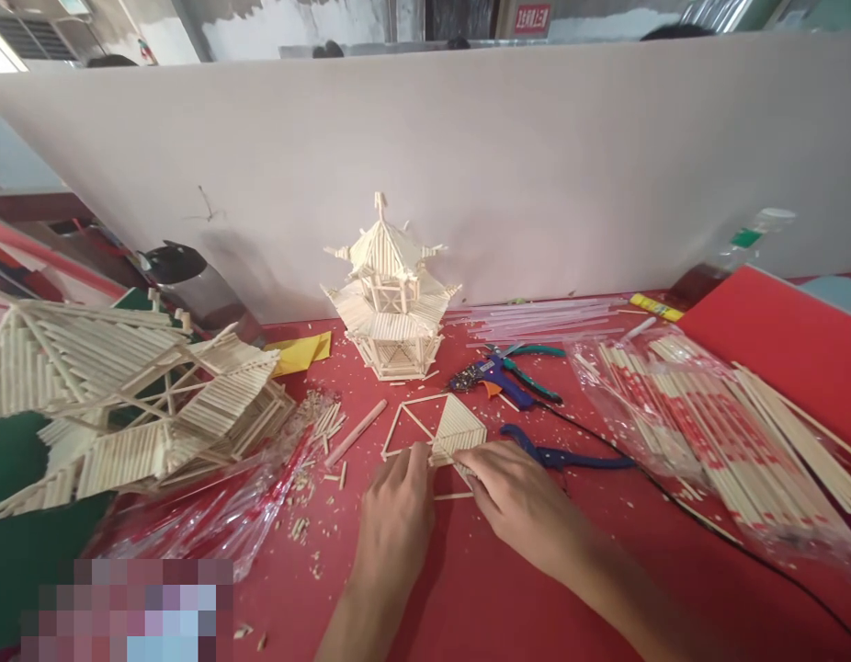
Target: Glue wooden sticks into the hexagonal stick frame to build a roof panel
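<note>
"Two bare hands are at work, left hand and right hand. On what?"

"One flat stick frame, lying on the red tabletop right in front of the person. I count two open triangles beyond the hands and one filled panel of sticks laid side by side. The near part is partly hidden."

"And the fingers?"

"The left ones are bunched together at the frame, by the panel's near corner. On the right, thumb and forefinger sit close together at the panel's near edge. Whether either hand grips a stick, I cannot tell from here."

"How many models?"

"One pagoda upright behind the frame, with two roofs. More stickwork sits at the left, but I can't tell whether it's one piece or several."

"Tools?"

"One glue gun, just beside one teal-handled pair of pliers. One blue-handled pair lies nearer, beyond the right hand. One pink rod lies left of the frame."

"Supplies?"

"One bottle with a green label, one yellow tube, and bagged sticks at the right, too many to count."
</note>
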